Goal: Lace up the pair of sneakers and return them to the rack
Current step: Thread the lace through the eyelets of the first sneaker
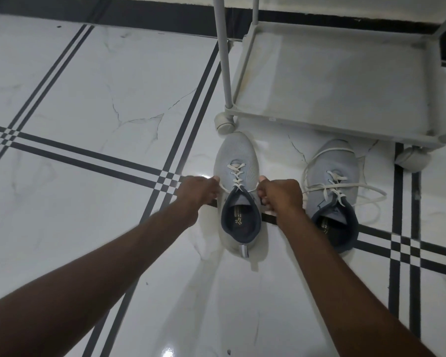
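Between the hands sits a sneaker point(236, 176); left hand point(197, 193) and right hand point(281, 195) each apparently pinch its lace point(236, 173).

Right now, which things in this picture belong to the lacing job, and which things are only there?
Part of the job:
- left hand and right hand, each pulling a lace end
- left sneaker, being laced
- right sneaker, laces loose
- rack, shelf bare

Only there:
- tiled floor
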A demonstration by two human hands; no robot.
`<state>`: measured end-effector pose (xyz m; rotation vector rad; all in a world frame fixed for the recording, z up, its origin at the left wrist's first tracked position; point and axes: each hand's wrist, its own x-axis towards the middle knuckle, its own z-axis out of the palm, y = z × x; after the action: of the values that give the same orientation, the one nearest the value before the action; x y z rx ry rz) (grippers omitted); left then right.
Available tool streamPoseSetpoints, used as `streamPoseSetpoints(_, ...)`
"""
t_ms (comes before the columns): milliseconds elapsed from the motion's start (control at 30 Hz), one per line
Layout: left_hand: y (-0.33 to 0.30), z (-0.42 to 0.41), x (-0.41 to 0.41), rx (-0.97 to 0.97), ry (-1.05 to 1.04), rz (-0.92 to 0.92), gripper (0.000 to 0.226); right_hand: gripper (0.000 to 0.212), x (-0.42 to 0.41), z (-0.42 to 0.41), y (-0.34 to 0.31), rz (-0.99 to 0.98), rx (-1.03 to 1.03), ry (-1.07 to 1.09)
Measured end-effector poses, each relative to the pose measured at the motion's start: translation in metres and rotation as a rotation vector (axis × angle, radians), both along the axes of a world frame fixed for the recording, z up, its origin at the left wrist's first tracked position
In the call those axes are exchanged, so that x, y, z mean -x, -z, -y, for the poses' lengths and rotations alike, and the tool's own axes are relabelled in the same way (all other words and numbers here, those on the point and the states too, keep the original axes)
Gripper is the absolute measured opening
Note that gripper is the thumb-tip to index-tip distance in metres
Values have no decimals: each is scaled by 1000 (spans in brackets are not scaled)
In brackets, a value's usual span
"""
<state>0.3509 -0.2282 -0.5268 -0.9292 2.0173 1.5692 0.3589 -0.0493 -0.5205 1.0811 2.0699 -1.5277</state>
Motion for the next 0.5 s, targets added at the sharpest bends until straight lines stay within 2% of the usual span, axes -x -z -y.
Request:
streamPoseSetpoints(67, -6, 0, 14, -53, -33, -67, 11, 18, 8, -1, -6, 9, 252, 134)
streamPoseSetpoints(167, -28, 3, 30, -226, 10, -175, 17, 12, 17, -3, -13, -4, 507, 154)
streamPoseSetpoints(233, -40, 5, 36, -264, 86, -222, 20, 14, 23, -7, -18, -98, 466, 79)
streamPoseSetpoints(400, -48, -10, 38, 3, 384, -323, 16, 16, 34, -9, -38, -400, 271, -96)
streamPoseSetpoints(500, -46, -22, 35, -57, 602, -291, 9, 14, 42, -2, -47, -448, 246, -166)
